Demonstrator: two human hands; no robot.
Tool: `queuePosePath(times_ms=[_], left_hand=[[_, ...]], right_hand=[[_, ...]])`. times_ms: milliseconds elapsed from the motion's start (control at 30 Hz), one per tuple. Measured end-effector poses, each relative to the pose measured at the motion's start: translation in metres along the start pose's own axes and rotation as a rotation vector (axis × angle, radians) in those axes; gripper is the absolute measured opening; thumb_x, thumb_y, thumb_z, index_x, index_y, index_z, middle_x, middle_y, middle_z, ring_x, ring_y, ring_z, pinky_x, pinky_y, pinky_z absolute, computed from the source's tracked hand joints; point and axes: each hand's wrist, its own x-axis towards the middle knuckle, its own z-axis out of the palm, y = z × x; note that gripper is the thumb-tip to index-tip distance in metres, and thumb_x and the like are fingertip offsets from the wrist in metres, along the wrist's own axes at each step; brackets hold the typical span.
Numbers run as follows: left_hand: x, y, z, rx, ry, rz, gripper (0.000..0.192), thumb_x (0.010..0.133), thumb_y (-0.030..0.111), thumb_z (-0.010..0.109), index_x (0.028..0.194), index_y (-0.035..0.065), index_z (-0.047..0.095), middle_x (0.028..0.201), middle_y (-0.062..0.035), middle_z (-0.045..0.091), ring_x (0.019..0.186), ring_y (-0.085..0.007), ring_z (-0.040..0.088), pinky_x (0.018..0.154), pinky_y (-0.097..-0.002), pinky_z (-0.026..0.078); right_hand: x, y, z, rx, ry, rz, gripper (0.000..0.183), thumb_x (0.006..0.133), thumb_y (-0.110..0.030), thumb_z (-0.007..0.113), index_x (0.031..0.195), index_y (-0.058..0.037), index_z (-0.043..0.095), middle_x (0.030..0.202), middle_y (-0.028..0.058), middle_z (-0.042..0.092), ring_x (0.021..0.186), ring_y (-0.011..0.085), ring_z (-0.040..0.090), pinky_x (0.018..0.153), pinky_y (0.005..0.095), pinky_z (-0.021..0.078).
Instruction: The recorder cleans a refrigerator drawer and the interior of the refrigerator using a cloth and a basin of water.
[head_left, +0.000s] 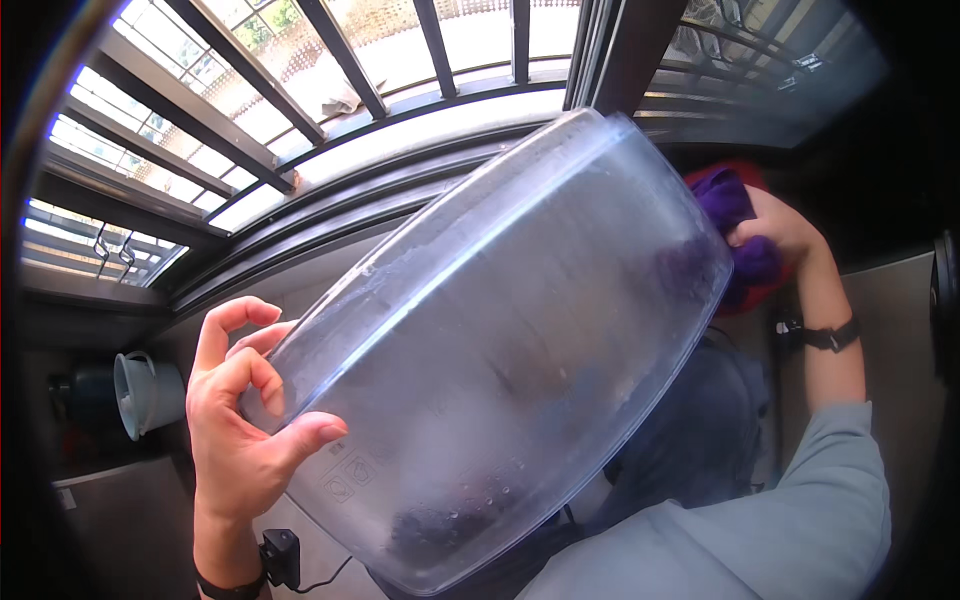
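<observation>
A large clear plastic bin (480, 330) hangs tilted before me, its smooth face scuffed and dotted with water drops near the lower end. My left hand (240, 420) grips its left end, thumb against the near face and fingers curled at the upper edge. At the bin's opposite end, my right hand (780, 225) clutches a bunched purple cloth (724, 199). Part of the cloth shows blurred through the clear wall. Behind the cloth is a red object (742, 172), mostly covered, whose kind I cannot tell.
A window with dark metal bars (341, 56) and a sliding track (360, 195) runs behind the bin. To the left stands a pale blue bucket (150, 397) with a handle. A glass pane (765, 82) reflects at upper right. Below the bin are my legs in dark trousers (675, 435).
</observation>
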Motion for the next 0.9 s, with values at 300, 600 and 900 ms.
queuePosePath(times_ms=[300,600,900], left_hand=[[0.017,0.026,0.011,0.354,-0.08,0.4,0.062,0.059,0.043,0.095,0.064,0.0059,0.047,0.125,-0.0187,0.049,0.106,-0.0318,0.064,0.094,-0.045,0.052],[0.015,0.069,-0.05,0.321,-0.046,0.326,0.063,0.059,0.051,0.093,0.061,0.0083,0.047,0.12,-0.0167,0.049,0.102,-0.0295,0.064,0.086,-0.0416,0.052],[0.039,0.059,-0.047,0.42,-0.082,0.465,0.067,0.058,0.06,0.088,0.062,0.0081,0.046,0.119,-0.0169,0.048,0.101,-0.0296,0.057,0.087,-0.0418,0.053]], right_hand=[[-0.018,-0.053,0.008,-0.02,0.302,-0.19,0.056,0.07,-0.004,0.063,0.125,0.0038,0.057,0.109,0.0068,0.066,0.097,0.0151,0.062,0.091,0.0289,0.0496],[-0.034,-0.193,0.061,-0.549,0.005,-0.493,0.033,0.077,0.001,0.071,0.109,0.0,0.063,0.097,0.0069,0.064,0.089,0.0169,0.061,0.083,0.0325,0.0502],[-0.022,-0.202,0.096,-0.864,-0.229,-0.409,0.025,0.073,-0.014,0.078,0.096,-0.0084,0.069,0.087,0.0119,0.065,0.085,0.0288,0.057,0.075,0.0387,0.0493]])
